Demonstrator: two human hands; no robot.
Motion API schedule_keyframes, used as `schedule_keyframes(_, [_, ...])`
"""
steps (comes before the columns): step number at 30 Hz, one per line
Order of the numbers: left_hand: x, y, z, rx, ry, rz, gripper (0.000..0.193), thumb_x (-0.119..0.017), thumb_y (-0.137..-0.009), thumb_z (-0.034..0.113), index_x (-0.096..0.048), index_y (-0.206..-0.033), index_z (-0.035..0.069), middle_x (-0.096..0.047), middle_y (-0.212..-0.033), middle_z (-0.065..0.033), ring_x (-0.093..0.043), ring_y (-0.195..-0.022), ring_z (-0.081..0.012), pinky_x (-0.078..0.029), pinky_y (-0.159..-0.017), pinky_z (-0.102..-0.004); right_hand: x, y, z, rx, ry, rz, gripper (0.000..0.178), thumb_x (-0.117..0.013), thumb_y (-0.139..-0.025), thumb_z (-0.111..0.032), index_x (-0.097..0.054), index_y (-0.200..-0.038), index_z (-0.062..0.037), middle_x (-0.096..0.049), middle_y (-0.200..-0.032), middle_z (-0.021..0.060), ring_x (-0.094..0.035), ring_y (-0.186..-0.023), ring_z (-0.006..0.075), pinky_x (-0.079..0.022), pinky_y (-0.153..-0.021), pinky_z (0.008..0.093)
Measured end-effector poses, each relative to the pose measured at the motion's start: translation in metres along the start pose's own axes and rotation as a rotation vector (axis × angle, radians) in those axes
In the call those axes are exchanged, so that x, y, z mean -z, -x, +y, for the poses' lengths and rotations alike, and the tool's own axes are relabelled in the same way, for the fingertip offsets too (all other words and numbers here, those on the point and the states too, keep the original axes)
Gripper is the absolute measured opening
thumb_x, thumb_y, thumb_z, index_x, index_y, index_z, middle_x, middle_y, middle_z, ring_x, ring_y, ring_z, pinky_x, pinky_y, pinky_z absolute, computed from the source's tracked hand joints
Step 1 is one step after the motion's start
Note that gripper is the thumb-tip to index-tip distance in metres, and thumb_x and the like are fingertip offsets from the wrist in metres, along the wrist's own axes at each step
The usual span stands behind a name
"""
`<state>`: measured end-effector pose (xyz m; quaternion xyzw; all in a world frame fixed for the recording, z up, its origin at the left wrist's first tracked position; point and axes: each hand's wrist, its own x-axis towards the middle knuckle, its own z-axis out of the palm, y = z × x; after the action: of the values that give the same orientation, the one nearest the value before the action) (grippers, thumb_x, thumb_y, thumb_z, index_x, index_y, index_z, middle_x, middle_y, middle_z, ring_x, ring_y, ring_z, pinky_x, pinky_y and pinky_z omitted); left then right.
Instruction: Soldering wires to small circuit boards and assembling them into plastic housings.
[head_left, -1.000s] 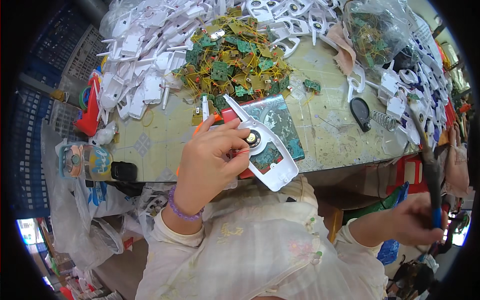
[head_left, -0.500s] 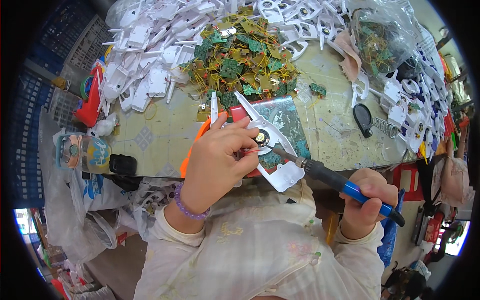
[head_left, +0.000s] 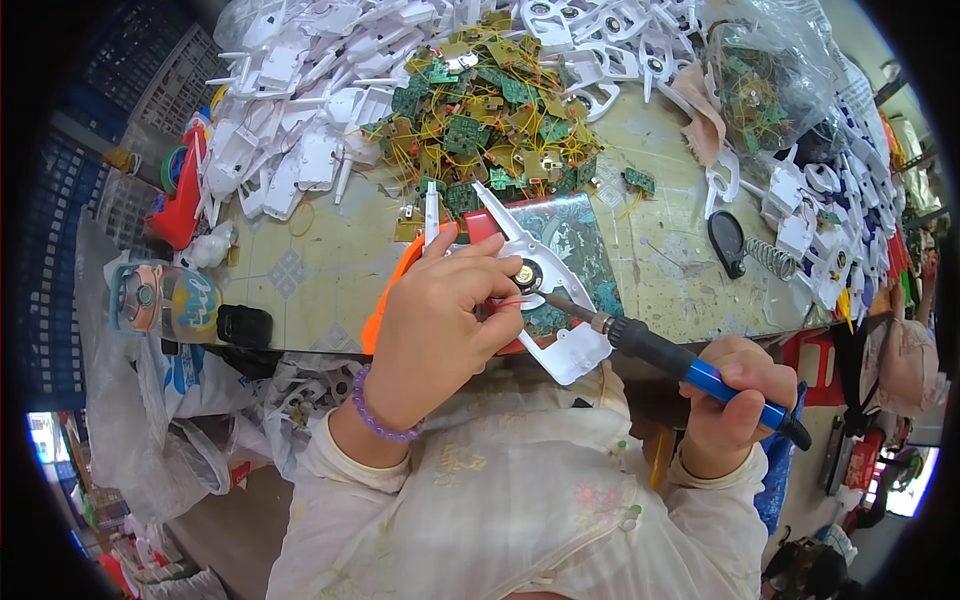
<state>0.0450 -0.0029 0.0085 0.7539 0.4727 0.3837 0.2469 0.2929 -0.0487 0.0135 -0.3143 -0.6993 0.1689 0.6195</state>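
Note:
My right hand (head_left: 738, 400) is closed round the blue and black handle of a soldering iron (head_left: 668, 358). Its metal tip rests at the edge of a small round speaker (head_left: 527, 274) set in a white plastic shell (head_left: 568, 350). Pinched between the fingers of my left hand (head_left: 445, 305) is a thin red wire (head_left: 510, 301), whose end lies close to the iron's tip. That hand covers part of the shell and of an orange plastic part (head_left: 393, 285) beside it. Under the shell lies a flat board with a patterned dark surface (head_left: 590, 235).
A heap of green circuit boards with yellow wires (head_left: 480, 120) fills the far middle. White shells (head_left: 300, 130) are piled at far left. At right are a coiled spring stand (head_left: 770, 257) and a black ring-shaped piece (head_left: 726, 238). A clear jar (head_left: 190, 305) stands at left.
The picture has shifted very slightly. Both hands, the iron's tip at the speaker and the red wire keep practically the same places.

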Motion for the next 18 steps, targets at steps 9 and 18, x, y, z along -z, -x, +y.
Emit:
schedule_keyframes(9, [0.0, -0.003, 0.002, -0.022, -0.083, -0.01, 0.009, -0.069, -0.067, 0.005, -0.065, -0.074, 0.002, -0.071, -0.094, -0.0121, -0.064, -0.103, -0.0296, -0.038, -0.104, -0.0485, 0.002, -0.016, -0.021, -0.319, -0.143, 0.035, 0.011, -0.056, -0.089, -0.008, -0.051, -0.095, 0.0002, -0.057, -0.072, 0.0109, -0.054, -0.051, 0.0147, -0.044, -0.048, 0.028])
schedule_keyframes(18, [0.0, -0.004, 0.004, 0.001, -0.081, -0.014, 0.009, -0.069, -0.067, 0.004, -0.066, -0.075, 0.002, -0.071, -0.094, -0.0125, -0.064, -0.104, -0.0301, -0.038, -0.103, -0.0486, 0.003, -0.025, -0.022, -0.205, -0.021, -0.05, 0.014, -0.067, -0.08, -0.007, -0.057, -0.09, -0.0018, -0.064, -0.074, 0.0114, -0.059, -0.058, 0.0202, -0.048, -0.055, 0.0314])
